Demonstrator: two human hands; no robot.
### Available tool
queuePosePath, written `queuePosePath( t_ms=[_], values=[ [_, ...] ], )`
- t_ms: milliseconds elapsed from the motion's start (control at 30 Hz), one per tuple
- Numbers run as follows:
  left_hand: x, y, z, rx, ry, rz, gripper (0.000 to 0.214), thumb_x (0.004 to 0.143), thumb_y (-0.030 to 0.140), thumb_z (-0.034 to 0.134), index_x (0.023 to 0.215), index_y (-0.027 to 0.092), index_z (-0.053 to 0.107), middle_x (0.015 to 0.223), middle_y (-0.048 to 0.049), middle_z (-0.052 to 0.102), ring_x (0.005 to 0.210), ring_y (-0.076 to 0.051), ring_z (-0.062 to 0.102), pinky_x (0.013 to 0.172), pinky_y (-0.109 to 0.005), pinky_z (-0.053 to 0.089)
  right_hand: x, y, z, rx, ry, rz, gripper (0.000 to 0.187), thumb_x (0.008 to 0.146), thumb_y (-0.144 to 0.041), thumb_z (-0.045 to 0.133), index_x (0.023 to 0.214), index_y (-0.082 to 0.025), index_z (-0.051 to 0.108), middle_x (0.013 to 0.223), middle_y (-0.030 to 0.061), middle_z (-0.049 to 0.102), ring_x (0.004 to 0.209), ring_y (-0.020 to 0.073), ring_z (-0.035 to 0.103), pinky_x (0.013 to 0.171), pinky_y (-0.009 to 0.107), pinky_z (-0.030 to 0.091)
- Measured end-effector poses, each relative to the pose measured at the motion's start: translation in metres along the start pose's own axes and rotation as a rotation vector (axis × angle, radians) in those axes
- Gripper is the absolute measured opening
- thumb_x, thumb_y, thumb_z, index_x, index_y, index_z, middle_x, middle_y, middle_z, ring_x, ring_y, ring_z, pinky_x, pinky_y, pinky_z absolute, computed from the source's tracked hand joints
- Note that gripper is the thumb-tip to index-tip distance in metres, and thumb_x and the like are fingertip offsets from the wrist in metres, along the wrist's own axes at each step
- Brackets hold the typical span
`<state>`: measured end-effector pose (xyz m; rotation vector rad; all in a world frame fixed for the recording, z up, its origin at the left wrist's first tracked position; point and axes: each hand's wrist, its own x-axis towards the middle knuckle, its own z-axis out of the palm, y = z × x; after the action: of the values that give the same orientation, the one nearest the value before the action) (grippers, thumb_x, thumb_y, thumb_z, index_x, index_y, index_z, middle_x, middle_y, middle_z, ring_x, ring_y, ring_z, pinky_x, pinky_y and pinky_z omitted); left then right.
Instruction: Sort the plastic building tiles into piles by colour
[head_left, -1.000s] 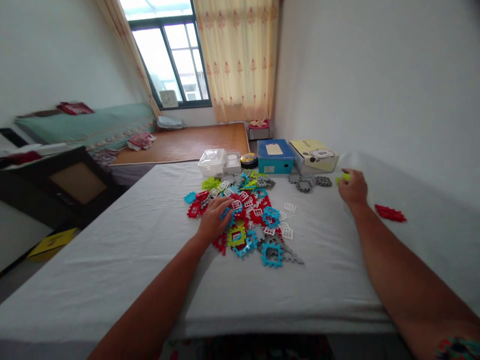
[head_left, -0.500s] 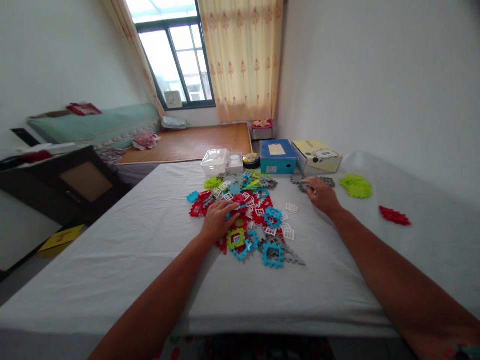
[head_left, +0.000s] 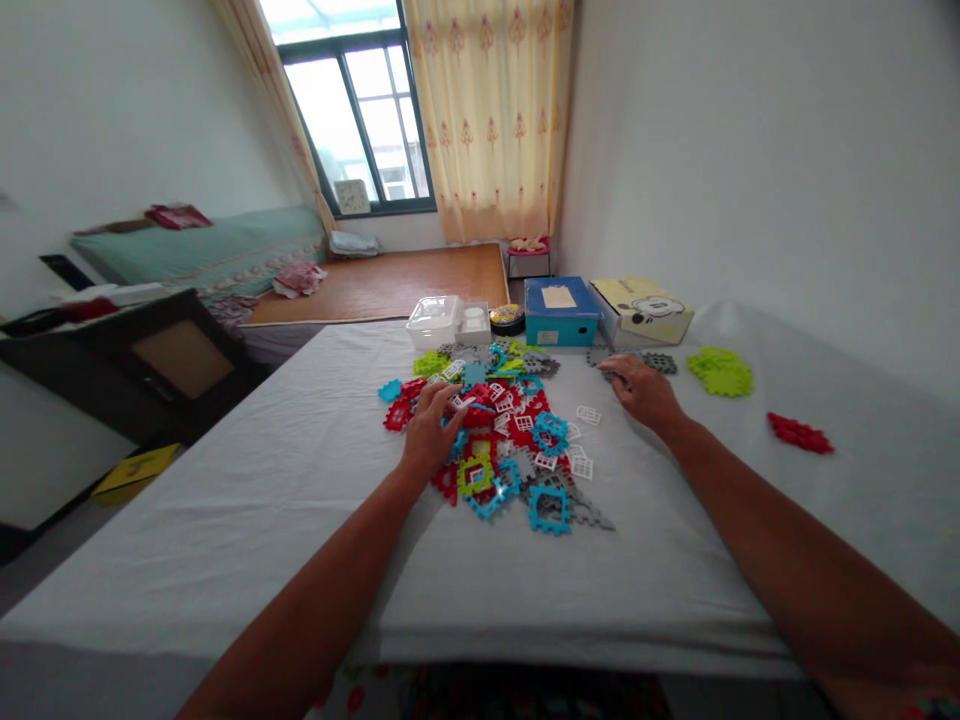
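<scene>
Piled pieces (head_left: 523, 408), mid-table (head_left: 285, 540), partly covered by left hand (head_left: 430, 428), fingers loosely bent; hold cannot be told. Grey pieces (head_left: 660, 364), near table's far edge, partly covered by curled right hand (head_left: 643, 390); grip hidden.

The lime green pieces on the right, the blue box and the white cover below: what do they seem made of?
Lime green pieces: probably plastic, smooth-looking, evenly bright with notched edges. Blue box: likely cardboard, smooth flat sides and straight edges. White cover: apparently cloth, matt, with soft wrinkles.
</scene>
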<state>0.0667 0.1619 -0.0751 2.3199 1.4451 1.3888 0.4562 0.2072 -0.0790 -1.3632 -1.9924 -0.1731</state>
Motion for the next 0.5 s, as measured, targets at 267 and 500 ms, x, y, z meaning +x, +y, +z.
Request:
queuePosePath(
  t_ms=[267,500],
  values=[
    [-0.002,0.032,-0.002,-0.187,0.04,0.147,0.012,0.09,0.025,0.058,0.096,0.023,0.068,0.1,-0.0048,0.063,0.095,-0.016,0.062,0.074,-0.028,0.056,-0.001,-0.095,-0.005,0.456,-0.154,0.003,0.025,0.092,-0.034,0.049,0.107,-0.024,0.065,0.099,0.0047,0.071,0.067,0.0144,0.063,0.062,0.029,0.051],
    [-0.007,0.047,0.004,-0.242,-0.004,0.298,0.014,0.09,0.02,0.059,0.1,0.023,0.068,0.098,-0.0054,0.065,0.093,-0.016,0.063,0.083,-0.033,0.056,-0.018,-0.158,0.005,0.704,-0.415,-0.066,0.03,0.086,-0.035,0.061,0.113,-0.022,0.057,0.09,0.0026,0.071,0.074,0.015,0.064,0.065,0.027,0.049]
  ],
)
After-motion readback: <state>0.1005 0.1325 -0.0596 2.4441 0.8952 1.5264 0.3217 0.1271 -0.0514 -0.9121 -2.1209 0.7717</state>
